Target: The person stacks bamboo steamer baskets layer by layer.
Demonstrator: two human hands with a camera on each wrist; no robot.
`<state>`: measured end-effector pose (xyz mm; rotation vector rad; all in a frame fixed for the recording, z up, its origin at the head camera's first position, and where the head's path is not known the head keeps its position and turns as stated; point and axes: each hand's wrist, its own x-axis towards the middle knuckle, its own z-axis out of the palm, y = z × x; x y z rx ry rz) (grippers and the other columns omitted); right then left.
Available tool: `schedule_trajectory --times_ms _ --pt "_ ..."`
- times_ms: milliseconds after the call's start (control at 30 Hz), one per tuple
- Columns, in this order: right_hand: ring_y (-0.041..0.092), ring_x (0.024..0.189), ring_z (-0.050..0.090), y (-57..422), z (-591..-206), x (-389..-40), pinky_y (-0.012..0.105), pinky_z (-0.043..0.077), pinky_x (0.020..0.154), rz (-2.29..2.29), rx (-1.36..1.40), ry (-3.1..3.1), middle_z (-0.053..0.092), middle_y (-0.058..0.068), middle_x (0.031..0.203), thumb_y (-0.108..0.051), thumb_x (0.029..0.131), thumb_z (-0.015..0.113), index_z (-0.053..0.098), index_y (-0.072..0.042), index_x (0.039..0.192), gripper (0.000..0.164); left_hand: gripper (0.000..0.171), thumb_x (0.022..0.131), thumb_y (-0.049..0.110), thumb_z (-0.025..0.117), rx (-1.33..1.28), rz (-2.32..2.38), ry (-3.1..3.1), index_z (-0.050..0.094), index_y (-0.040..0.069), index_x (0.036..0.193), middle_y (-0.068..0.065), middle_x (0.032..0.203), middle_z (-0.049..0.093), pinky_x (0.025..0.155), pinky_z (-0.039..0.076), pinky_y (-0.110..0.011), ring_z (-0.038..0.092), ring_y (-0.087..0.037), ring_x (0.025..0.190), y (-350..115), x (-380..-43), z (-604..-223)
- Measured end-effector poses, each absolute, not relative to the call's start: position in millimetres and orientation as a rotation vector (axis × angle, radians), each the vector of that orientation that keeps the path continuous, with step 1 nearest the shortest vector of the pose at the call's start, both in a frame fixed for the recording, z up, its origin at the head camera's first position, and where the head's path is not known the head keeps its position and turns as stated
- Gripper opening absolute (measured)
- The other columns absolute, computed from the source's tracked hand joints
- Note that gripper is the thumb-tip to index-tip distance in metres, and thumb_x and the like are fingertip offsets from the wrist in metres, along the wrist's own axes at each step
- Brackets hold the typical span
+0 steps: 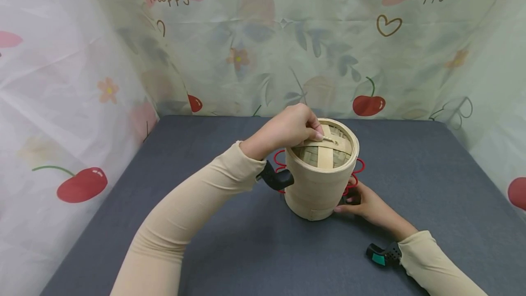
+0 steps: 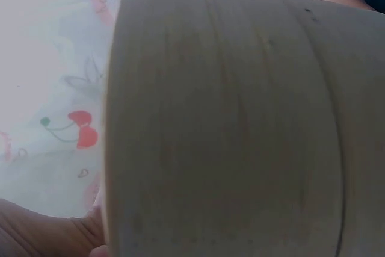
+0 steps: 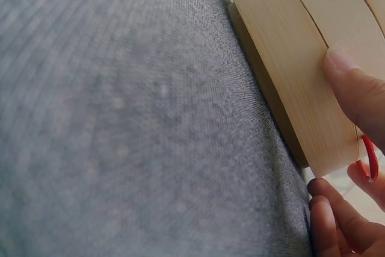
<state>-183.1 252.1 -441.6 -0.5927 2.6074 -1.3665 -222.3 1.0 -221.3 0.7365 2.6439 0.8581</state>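
A tall round bamboo steamer [image 1: 314, 195] stands upright on the dark grey table, with a woven lid [image 1: 325, 158] on top crossed by pale bamboo strips. My left hand [image 1: 293, 124] reaches over from the left and pinches the small twisted handle [image 1: 330, 140] at the lid's centre. Low on the steamer's right side, my right hand [image 1: 367, 204] grips the wall. In the right wrist view its thumb [image 3: 355, 85] lies against a lower tier, and the other fingers curl behind near the base. The steamer's wall fills most of the left wrist view.
Red loops [image 1: 360, 166] stick out from both sides of the steamer. The grey table [image 1: 230, 250] spreads around it. Behind and at the sides hangs a printed curtain [image 1: 263, 40] with cherries and flowers. A black wrist device [image 1: 384, 254] sits at the right cuff.
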Motion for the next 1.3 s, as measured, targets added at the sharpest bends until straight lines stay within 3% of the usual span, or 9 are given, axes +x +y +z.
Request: schedule_trajectory --times_ms 1300 --pt "0.018 0.090 0.055 251.6 -438.7 -182.3 0.023 0.047 0.075 -1.383 -0.592 2.583 0.057 0.018 0.121 -0.018 0.080 0.081 0.037 -0.001 0.142 0.078 0.013 0.094 0.020 0.065 0.702 0.830 2.643 0.074 0.011 0.090 0.000 0.069 0.059 0.057 0.043 -0.020 0.050 -0.010 0.054 6.5 -223.7 -220.0"
